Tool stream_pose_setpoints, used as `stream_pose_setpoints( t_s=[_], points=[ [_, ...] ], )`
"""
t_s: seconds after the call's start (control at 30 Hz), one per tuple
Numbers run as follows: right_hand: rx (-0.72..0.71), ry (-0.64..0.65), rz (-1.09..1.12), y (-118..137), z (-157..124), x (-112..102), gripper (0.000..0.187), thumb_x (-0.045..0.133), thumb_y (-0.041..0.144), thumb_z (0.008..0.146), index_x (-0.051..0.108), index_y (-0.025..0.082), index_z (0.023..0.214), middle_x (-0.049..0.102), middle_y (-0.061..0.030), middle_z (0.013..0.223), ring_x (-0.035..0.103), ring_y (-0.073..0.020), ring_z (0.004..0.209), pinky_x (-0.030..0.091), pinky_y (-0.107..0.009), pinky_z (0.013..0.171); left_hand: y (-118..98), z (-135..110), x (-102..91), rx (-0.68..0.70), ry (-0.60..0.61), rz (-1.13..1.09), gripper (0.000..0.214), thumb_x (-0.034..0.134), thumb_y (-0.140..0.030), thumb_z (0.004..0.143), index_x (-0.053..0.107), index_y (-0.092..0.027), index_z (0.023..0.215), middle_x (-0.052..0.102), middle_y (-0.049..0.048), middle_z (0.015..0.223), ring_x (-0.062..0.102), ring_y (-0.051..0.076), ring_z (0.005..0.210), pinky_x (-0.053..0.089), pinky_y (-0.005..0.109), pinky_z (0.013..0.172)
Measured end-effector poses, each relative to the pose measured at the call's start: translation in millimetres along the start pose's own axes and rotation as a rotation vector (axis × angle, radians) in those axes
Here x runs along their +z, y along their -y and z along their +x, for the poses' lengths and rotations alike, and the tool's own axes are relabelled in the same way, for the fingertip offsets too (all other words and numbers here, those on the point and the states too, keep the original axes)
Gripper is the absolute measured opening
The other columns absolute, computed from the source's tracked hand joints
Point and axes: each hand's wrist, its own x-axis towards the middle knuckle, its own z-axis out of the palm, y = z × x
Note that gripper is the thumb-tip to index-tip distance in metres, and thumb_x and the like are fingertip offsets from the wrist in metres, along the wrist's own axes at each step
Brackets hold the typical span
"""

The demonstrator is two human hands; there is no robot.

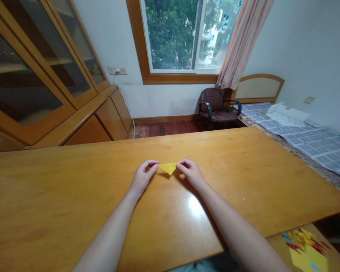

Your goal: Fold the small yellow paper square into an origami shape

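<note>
A small yellow piece of paper (pixel 169 168), folded into a triangle, is stretched between my two hands with its point toward me. My left hand (pixel 144 174) pinches the left corner between thumb and fingers. At the opposite corner my right hand (pixel 190 172) grips the paper in the same way, covering that tip. The paper is held just over the wooden table (pixel 102 200), and a shadow falls beneath it.
At lower right, a lower surface holds yellow paper (pixel 310 260) and several colourful folded pieces (pixel 303 238). Past the table stand a brown armchair (pixel 212 104) and a bed (pixel 308 132). A glass-door cabinet (pixel 42 64) is on the left.
</note>
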Motion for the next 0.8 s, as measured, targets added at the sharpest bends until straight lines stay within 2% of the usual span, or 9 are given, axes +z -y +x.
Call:
stream_pose_setpoints(
  t_s=[0.17,0.33,0.43,0.57,0.67,0.8],
  points=[
    [-0.038,0.051,-0.050,-3.9,0.6,0.9,0.019,0.067,0.036,0.078,0.067,0.016,0.078,0.065,-0.0018,0.075,0.058,-0.0147,0.069,0.043,-0.026,0.066,0.1,-0.7,1.8,0.074,0.120,0.120,0.023,0.064,-0.039,0.081,0.071,-0.017,0.082,0.067,0.0037,0.084,0.061,0.018,0.082,0.047,0.027,0.076],
    [-0.084,0.066,-0.096,-3.1,0.1,2.2,0.016,0.066,0.033,0.080,0.067,0.017,0.081,0.065,-0.0013,0.075,0.059,-0.0145,0.067,0.045,-0.026,0.065,2.1,-0.4,1.5,0.107,0.143,0.165,0.021,0.063,-0.037,0.083,0.069,-0.017,0.078,0.066,0.0029,0.079,0.060,0.018,0.077,0.045,0.026,0.073],
    [-0.167,0.079,-0.205,0.3,-1.9,3.2,0.014,0.066,0.029,0.081,0.070,0.017,0.088,0.066,-0.0024,0.081,0.058,-0.0140,0.069,0.045,-0.025,0.065,-0.9,-2.0,1.6,0.141,0.171,0.220,0.021,0.062,-0.037,0.085,0.069,-0.018,0.078,0.065,0.0029,0.078,0.060,0.017,0.076,0.045,0.026,0.071],
    [-0.320,0.181,-0.359,5.1,-5.9,5.6,0.008,0.065,0.021,0.083,0.072,0.018,0.087,0.068,-0.0033,0.085,0.061,-0.0154,0.080,0.046,-0.027,0.075,-3.9,-5.0,3.2,0.208,0.230,0.304,0.020,0.060,-0.034,0.087,0.069,-0.018,0.079,0.065,0.0031,0.079,0.060,0.017,0.076,0.044,0.026,0.072],
    [-0.364,0.227,-0.397,7.1,-8.7,7.5,0.007,0.064,0.018,0.085,0.071,0.018,0.084,0.067,-0.0031,0.082,0.062,-0.0154,0.080,0.046,-0.027,0.076,-5.0,-6.9,5.4,0.251,0.287,0.343,0.020,0.059,-0.032,0.089,0.070,-0.018,0.081,0.066,0.0035,0.080,0.060,0.016,0.076,0.045,0.027,0.073],
    [-0.410,0.223,-0.452,8.1,-10.9,8.9,0.007,0.063,0.017,0.085,0.070,0.018,0.081,0.066,-0.0028,0.079,0.061,-0.0152,0.077,0.046,-0.026,0.074,-6.8,-9.0,7.5,0.292,0.305,0.354,0.017,0.059,-0.030,0.089,0.069,-0.018,0.081,0.067,0.0033,0.080,0.060,0.016,0.076,0.045,0.026,0.073]
  ],
)
